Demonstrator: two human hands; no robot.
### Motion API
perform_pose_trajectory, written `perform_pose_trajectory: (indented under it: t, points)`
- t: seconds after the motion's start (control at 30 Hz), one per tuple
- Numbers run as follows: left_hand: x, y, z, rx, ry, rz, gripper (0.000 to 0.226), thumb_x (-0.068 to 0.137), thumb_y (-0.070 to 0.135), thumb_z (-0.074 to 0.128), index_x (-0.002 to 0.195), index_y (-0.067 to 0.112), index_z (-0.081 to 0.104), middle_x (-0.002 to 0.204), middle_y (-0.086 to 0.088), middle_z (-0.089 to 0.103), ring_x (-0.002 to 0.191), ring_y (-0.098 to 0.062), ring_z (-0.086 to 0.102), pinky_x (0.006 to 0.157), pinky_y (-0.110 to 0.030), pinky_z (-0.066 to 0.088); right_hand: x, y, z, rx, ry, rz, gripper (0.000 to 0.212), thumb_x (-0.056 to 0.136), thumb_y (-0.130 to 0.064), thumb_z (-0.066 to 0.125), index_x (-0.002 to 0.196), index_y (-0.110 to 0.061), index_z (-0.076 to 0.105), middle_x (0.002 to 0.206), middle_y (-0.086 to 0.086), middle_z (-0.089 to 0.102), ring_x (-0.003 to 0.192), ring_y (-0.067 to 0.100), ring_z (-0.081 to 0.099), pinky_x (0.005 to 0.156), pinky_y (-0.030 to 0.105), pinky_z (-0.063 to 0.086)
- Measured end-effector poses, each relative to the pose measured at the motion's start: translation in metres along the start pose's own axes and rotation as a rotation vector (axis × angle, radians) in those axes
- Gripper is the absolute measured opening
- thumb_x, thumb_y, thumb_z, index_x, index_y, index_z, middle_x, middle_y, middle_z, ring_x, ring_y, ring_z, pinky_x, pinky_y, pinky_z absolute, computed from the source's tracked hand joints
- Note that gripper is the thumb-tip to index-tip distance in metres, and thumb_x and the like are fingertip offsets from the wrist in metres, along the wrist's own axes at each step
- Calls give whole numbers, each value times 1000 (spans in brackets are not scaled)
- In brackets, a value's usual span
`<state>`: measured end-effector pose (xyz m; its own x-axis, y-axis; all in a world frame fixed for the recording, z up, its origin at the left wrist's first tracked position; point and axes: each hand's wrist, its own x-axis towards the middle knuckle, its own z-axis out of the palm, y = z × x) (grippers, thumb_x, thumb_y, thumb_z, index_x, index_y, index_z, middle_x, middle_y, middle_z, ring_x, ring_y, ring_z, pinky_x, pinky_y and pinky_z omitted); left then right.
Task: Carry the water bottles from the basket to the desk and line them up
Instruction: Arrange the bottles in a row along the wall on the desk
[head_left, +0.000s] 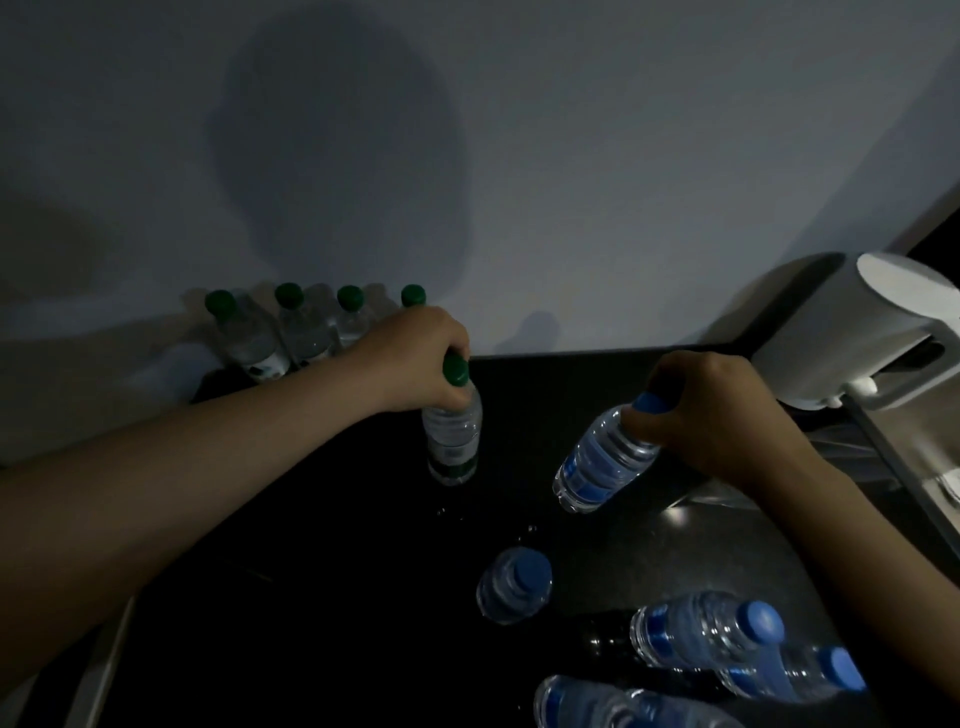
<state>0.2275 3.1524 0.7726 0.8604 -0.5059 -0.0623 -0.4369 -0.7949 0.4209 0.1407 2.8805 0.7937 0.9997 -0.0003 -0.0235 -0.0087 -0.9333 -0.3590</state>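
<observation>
A green-capped bottle stands upright on the dark table, a little out from the wall. The left hand grips it from above, fingers curled round its neck and cap. To its right, a blue-capped bottle is held tilted. The right hand has its fingers wrapped round the shoulder under the cap, and whether the base touches the table cannot be told.

Behind the left hand, a row of four bottles with green caps stands side by side against the wall, so part of the line looks done. The bottle in the left hand is near that row's right end but forward of it, and it seems next to join.

Closer in, a lone blue bottle stands by itself, and a loose cluster of at least three more crowds the lower right, in no order. These and the two in hand appear left to arrange. The basket is out of view, so what remains in it is unknown. A white appliance sits at the far right.
</observation>
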Motion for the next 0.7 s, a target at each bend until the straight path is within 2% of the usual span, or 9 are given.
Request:
perform_pose_trajectory:
  t: [0.13,0.3,0.37,0.47,0.6,0.7]
  points:
    - [31,-5,3,13,-38,22,18,59,26,76,70,23,61,83,5,53,71,-11,53,62,-29,46,18,7,3,49,-4,-4,26,73,-34,75,91,-23,59,79,-9,56,67,4,57,54,13,42]
    - [82,-8,5,-18,37,-61,26,60,33,77,69,14,62,71,3,57,65,-14,55,58,-31,47,43,16,9,45,-33,-6,27,73,-36,75,88,-28,54,77,-12,54,67,1,56,53,12,39]
    - [102,-9,6,21,36,-90,34,61,32,78,61,8,55,60,-1,47,56,-17,49,51,-31,38,54,19,12,45,-43,-5,26,72,-37,76,86,-27,55,77,-11,55,66,2,56,52,12,39]
    - [126,-12,9,55,39,-117,47,62,30,77,50,13,36,51,-1,29,49,-16,35,50,-29,27,71,21,18,38,-63,0,26,71,-37,77,84,-26,57,75,-11,56,64,1,56,50,12,39]
    - [144,-21,15,39,57,-172,51,63,27,77,49,14,30,49,0,26,47,-15,29,48,-29,24,91,23,28,45,-67,9,26,70,-39,76,81,-28,56,72,-12,56,62,2,56,48,11,40]
    - [154,-29,16,15,93,-246,48,62,26,77,51,14,32,50,0,29,45,-13,29,44,-25,23,103,23,33,41,-73,-13,26,70,-40,76,79,-29,55,70,-13,56,60,1,55,45,10,36]
